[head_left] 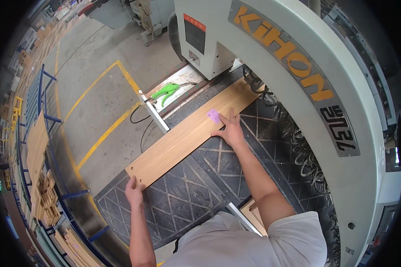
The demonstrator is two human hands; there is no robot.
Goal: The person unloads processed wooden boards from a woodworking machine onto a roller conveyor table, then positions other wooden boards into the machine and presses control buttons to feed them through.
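A long, light-brown wooden board [178, 142] lies diagonally on the dark machine bed [182, 187]. Two small holes show at its near left end, and a pink label [214, 116] is stuck on its upper face. My left hand [134, 192] is closed on the board's near left corner, its fingertips partly hidden. Farther up the board, my right hand [231, 130] rests at the edge facing me, thumb and fingers spread, fingertips on the wood beside the label. The board's far end is under the machine's arm, partly hidden by black coiled hoses [256, 82].
A large white machine arm [343, 80] curves over the right side. Beyond the board, a green air gun [167, 92] with a black hose lies by a metal bar [155, 112]. Blue racks [78, 194] with stacked wooden pieces [49, 198] stand at left.
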